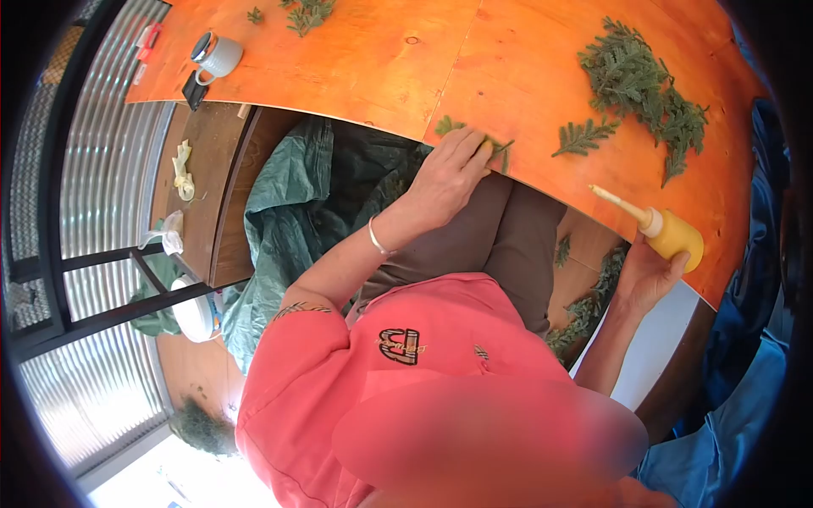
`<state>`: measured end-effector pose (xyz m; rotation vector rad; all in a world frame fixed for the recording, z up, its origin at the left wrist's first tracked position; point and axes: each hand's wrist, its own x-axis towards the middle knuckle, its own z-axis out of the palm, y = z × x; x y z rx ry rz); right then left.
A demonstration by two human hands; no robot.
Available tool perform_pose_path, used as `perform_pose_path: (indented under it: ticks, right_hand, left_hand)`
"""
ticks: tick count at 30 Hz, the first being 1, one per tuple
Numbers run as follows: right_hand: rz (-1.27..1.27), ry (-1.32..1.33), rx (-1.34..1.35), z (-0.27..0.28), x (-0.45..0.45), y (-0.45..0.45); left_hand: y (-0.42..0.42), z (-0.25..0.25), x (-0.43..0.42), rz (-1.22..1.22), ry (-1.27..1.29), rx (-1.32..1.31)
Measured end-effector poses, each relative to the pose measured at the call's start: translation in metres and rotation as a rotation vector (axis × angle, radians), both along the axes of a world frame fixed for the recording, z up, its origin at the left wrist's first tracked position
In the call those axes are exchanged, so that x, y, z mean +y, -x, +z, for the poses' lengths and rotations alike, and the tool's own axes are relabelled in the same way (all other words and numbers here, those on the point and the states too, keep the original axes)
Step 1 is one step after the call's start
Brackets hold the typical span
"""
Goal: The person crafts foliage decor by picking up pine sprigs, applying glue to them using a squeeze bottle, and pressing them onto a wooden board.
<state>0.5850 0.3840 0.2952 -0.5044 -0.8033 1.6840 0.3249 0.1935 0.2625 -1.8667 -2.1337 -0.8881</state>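
Note:
My left hand (453, 173), with a white bracelet at the wrist, lies at the near edge of the orange tabletop. Its fingers are pinched on a small green sprig (501, 152), partly hidden beneath them. In my right hand (645, 275) is a yellow squeeze bottle (675, 240), tilted so its long thin nozzle points to the upper left. The nozzle tip is apart from the sprig. A loose green sprig (584, 136) rests on the tabletop between my hands, beyond the nozzle. Farther back on the right is a pile of green sprigs (631, 76).
The orange wooden tabletop (356, 59) spans the top. A mug (222, 56) and a dark phone-like object (195, 90) sit at its left. More sprigs (309, 15) lie at the far edge. Green sheeting (288, 178) hangs beneath, beside a wooden cabinet (203, 203). Blue fabric (745, 406) is at right.

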Motion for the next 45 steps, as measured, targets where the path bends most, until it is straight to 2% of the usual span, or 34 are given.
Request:
perform_pose_path:
  ticks: [5,8,13,17,24,29,38,45]
  right_hand:
    - [-0.019,-0.05,-0.125,-0.002,-0.006,0.006]
    - [0.003,-0.043,-0.055,0.002,-0.004,0.013]
    - [0.034,-0.072,-0.085,0.008,-0.001,0.023]
    - [0.055,-0.137,-0.158,0.008,-0.002,0.029]
    - [0.02,-0.616,-0.509,0.022,-0.002,0.063]
    - [0.106,-0.794,-0.577,0.035,-0.009,0.086]
    - [0.297,-0.807,-0.488,0.031,-0.015,0.111]
    - [0.253,-0.797,-0.596,0.045,-0.017,0.105]
  left_hand:
    - [-0.013,-0.01,0.003,0.061,0.013,-0.075]
    - [-0.012,-0.01,0.018,0.047,0.021,-0.085]
    - [-0.01,-0.01,0.019,0.101,0.037,-0.109]
    - [-0.01,0.0,0.011,0.115,0.175,-0.093]
    - [-0.012,-0.004,0.002,0.133,0.265,-0.051]
    - [-0.008,0.002,-0.001,0.107,0.322,-0.037]
    - [-0.002,0.002,-0.002,0.042,0.308,-0.036]
    - [0.005,0.001,-0.007,-0.005,0.308,-0.045]
